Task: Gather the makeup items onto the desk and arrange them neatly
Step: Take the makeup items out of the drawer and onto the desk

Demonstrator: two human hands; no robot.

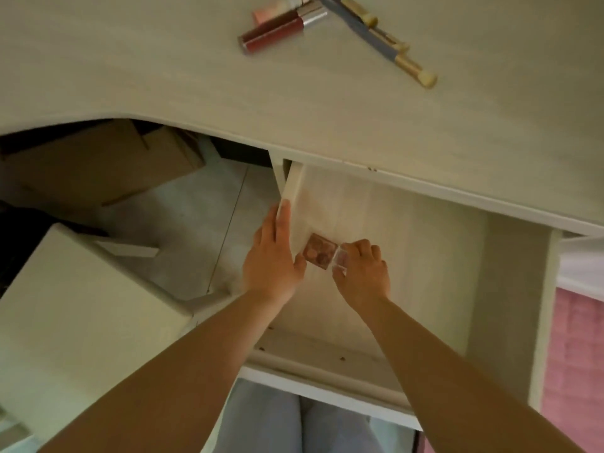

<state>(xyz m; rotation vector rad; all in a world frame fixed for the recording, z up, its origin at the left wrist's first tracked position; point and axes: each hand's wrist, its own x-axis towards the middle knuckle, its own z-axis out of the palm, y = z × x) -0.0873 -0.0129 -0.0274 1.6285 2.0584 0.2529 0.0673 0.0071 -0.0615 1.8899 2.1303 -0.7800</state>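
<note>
A drawer (425,256) under the pale wooden desk (163,60) is pulled out. Inside it lies a small brown eyeshadow palette (318,248). My right hand (361,266) has its fingers closed on a small clear case (340,258) that touches the palette's right edge. My left hand (273,256) rests flat on the drawer's left wall, its thumb touching the palette. On the desk lie two dark red lip gloss tubes (277,27), a pink item (264,14) and several brushes and pencils (385,37).
A white stool or box (75,305) stands at the left beside the drawer. Cardboard boxes (98,165) sit on the floor under the desk. Pink fabric (575,354) is at the right edge. My legs in light jeans (294,426) are below the drawer.
</note>
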